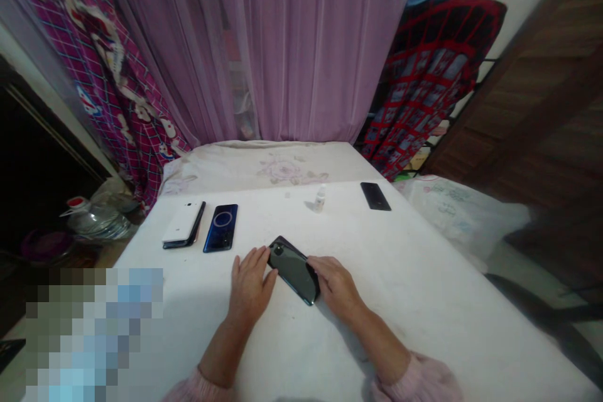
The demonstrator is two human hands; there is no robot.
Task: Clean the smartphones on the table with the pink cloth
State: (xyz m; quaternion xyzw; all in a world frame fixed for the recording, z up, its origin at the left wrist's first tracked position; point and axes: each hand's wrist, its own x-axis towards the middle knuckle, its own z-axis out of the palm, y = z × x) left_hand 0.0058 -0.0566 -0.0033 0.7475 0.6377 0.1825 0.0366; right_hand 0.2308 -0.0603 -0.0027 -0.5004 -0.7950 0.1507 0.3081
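A dark, glossy smartphone [296, 273] lies slanted on the white tablecloth, its back with a camera patch facing up. A second dark edge shows along its upper right side; it could be another phone underneath. My left hand [250, 282] holds the upper left end, fingertips at the corner and thumb by the lower edge. On the lower right end, the fingers of my right hand [336, 286] are closed against the side, with the thumb hidden. To the left lie a blue phone [220, 229] with a ring on its back and a stack topped by a white phone [185, 223].
A small clear bottle [320, 200] stands beyond my hands, and a black phone [375, 196] lies near the table's right edge. Purple curtains [301, 44] hang behind the table [414, 301]. A large bottle with a red cap [97, 217] is off to the left.
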